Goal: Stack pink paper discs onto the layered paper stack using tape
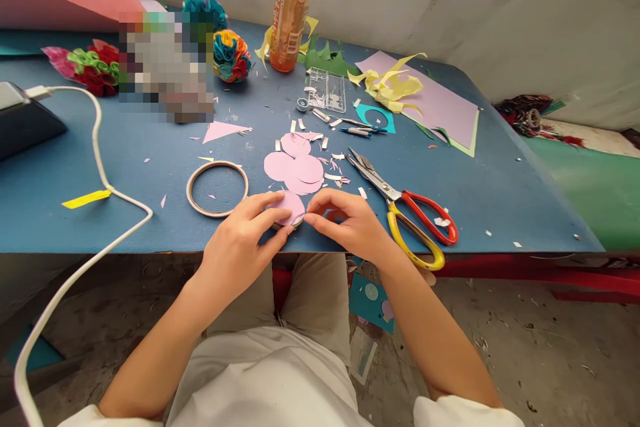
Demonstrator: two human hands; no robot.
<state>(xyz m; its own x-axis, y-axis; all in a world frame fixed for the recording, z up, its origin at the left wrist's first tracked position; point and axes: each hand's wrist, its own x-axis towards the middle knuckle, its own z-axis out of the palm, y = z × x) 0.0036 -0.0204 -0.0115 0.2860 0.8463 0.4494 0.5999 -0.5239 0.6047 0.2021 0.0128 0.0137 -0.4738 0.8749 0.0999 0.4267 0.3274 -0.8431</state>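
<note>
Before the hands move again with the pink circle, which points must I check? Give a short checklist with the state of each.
1. Left hand touches pink circle: ok.
2. Right hand fingertips at the circle's right edge: ok.
3. What lies under the circle: cannot tell.
4. Scissors apart from both hands, blades pointing away: ok.
5. Spare pink circles lying just behind the hands: ok.
6. Table free of paper scraps near the hands: not ok.

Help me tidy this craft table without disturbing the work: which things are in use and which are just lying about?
In use:
left hand and right hand, both on the pink paper disc
cut pink circles just beyond
scissors beside the right hand

Lying about:
tape ring
orange bottle
paper pom-poms
yellow scraps
white cable
</note>
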